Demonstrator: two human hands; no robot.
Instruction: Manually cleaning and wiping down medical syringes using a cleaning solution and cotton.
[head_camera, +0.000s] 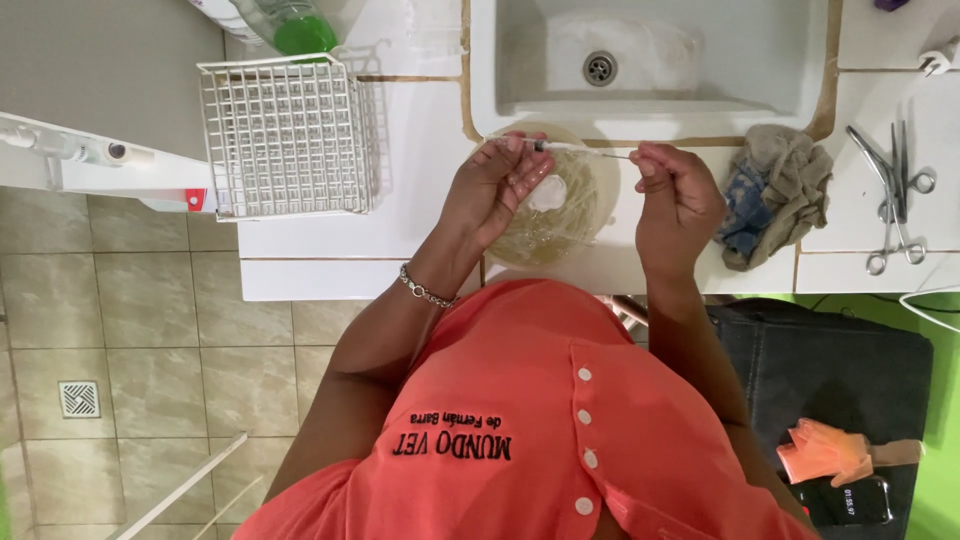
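Observation:
My left hand (497, 187) holds the barrel end of a thin clear syringe (560, 147) between thumb and fingers. Pinched on the syringe's other end, near its thin tip, is my right hand (677, 200). The syringe lies level between the two hands, just in front of the white sink (650, 105). Below the hands sits a round clear glass dish (575, 215) with something white inside. A bead bracelet (427, 292) circles my left wrist.
A white wire basket (285, 135) stands on the counter at left, a green bottle (300, 30) behind it. A crumpled grey-and-blue rag (780, 190) lies right of the hands. Metal scissors and forceps (893, 195) rest at far right. A dark bag (830, 370) holds orange gloves (825, 450).

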